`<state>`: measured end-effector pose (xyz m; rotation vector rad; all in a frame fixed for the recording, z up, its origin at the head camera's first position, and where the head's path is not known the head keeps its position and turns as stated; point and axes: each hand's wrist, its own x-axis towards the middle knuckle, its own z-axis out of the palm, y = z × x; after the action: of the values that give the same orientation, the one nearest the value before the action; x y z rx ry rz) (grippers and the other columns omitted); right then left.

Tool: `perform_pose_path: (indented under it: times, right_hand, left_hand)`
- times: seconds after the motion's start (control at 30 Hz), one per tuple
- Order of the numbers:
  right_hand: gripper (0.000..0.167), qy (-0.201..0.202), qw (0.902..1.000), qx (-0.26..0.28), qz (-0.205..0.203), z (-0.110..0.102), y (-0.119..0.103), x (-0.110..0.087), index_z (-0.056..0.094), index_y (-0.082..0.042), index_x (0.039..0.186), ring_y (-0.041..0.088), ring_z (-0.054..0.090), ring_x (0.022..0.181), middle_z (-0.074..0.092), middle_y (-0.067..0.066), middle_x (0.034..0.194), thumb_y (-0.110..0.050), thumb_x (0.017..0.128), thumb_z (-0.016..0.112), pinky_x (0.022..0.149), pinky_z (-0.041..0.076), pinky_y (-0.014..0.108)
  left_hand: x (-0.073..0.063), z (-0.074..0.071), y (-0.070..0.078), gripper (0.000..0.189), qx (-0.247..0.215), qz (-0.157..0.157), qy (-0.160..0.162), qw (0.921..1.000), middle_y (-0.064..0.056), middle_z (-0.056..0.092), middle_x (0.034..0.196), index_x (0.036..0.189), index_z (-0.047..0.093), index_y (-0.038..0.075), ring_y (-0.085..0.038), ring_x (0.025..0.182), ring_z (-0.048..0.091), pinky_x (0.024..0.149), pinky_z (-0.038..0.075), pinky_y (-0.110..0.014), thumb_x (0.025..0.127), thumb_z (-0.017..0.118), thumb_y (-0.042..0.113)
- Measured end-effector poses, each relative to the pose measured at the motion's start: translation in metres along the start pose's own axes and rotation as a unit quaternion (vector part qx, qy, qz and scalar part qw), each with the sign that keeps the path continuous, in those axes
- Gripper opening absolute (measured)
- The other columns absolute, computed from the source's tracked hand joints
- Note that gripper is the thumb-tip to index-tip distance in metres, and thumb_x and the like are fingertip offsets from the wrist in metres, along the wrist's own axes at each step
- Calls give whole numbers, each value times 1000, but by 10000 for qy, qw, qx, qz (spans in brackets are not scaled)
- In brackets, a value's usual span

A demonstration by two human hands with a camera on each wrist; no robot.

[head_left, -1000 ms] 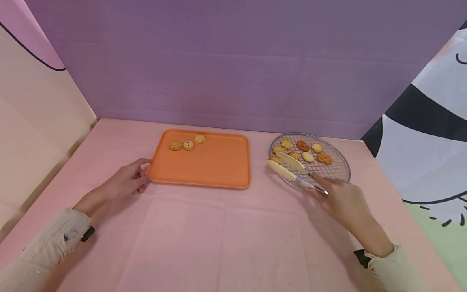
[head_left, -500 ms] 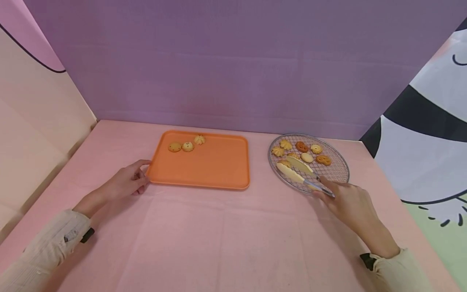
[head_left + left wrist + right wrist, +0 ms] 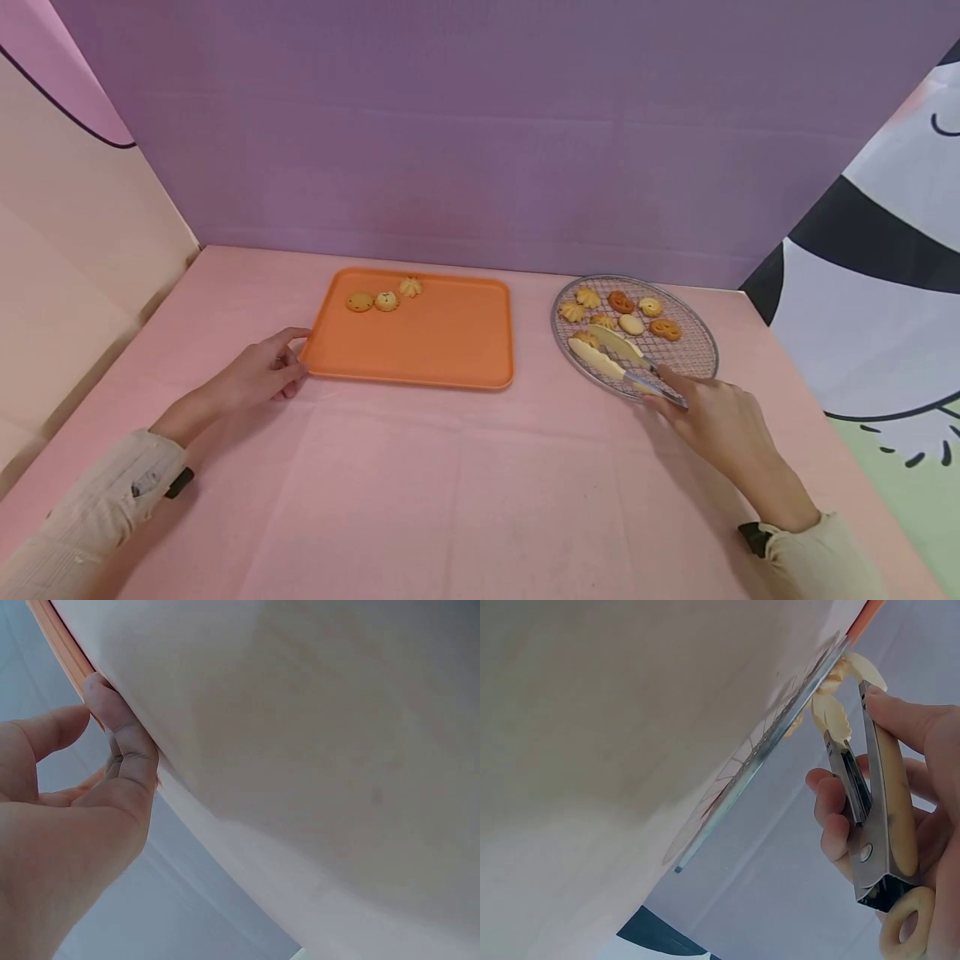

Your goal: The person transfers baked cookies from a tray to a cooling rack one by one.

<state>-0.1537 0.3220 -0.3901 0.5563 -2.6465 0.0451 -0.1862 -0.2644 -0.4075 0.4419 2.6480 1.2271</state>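
My right hand (image 3: 716, 417) grips serving tongs (image 3: 600, 357) with cream scalloped tips and metal arms, over the near left part of a round wire rack (image 3: 693, 346). Between the tips sits a shell-shaped cookie (image 3: 586, 338), partly hidden by them. In the right wrist view the tongs' metal arms (image 3: 885, 802) are spread apart, thumb on one side and fingers on the other. At the left, my left hand (image 3: 258, 371) touches the left edge of an orange tray (image 3: 408, 350), index finger and thumb apart along it. The left wrist view shows fingertips (image 3: 109, 705) right at the tray's rim.
Three cookies (image 3: 386, 301) lie near the tray's far left corner. Several others, including a pretzel-shaped cookie (image 3: 665, 329) and a pale round cookie (image 3: 632, 324), are spread over the rack. A purple backdrop (image 3: 480, 167) rises behind the pink tabletop (image 3: 465, 492).
The tongs have shifted right and toward me, and the near-left cookie has moved right with them, farther in from the rack's rim. The left hand has stayed at the tray.
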Motion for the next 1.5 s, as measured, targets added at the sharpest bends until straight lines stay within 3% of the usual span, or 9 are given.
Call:
perform_pose_path:
  times: [0.83, 1.13, 1.3, 1.4, 1.5]
  right_hand:
    - [53, 67, 10000, -50, 14, -7, -7, 4, 71, -7, 120, 12, 30, 43, 35, -8, 46, -36, 78, 83, 37, 24, 28]
    - [54, 186, 9997, 1, -136, -7, -15, 10, 71, -6, 120, 11, 31, 43, 54, 2, 54, -36, 77, 84, 38, 26, 28]
    - [52, 329, 9989, 111, -330, -7, -21, 16, 71, -6, 119, 12, 39, 44, 70, 15, 74, -40, 81, 81, 37, 32, 30]
    - [56, 430, 9979, 184, -443, -5, -26, 20, 70, -5, 121, 23, 56, 51, 73, 20, 87, -49, 87, 72, 39, 41, 36]
    - [62, 650, 9956, 256, -633, -3, -30, 23, 69, -4, 122, 37, 68, 69, 73, 22, 94, -58, 94, 59, 48, 51, 47]
  left_hand:
    - [0, 0, -2, 55, 30, -14, 6, 10000, -10, 60, 82, 148, 32, -5, -16, 67, 58, 58, 54, -26, 100, 57, 4]
    - [2, -2, -3, 54, 50, -15, -20, 10000, -11, 60, 82, 148, 32, -5, -18, 68, 59, 60, 55, -26, 100, 56, 3]
    - [1, -2, -1, 55, 12, 10, -30, 10000, -11, 60, 82, 148, 31, -5, -17, 68, 59, 59, 55, -26, 100, 56, 3]
    - [0, -1, -1, 55, 15, 1, -23, 10000, -10, 60, 83, 148, 32, -4, -16, 68, 59, 59, 55, -26, 100, 56, 3]
    - [0, -1, -1, 55, 23, 6, -18, 10000, -10, 60, 83, 148, 32, -4, -17, 68, 59, 59, 54, -26, 100, 56, 3]
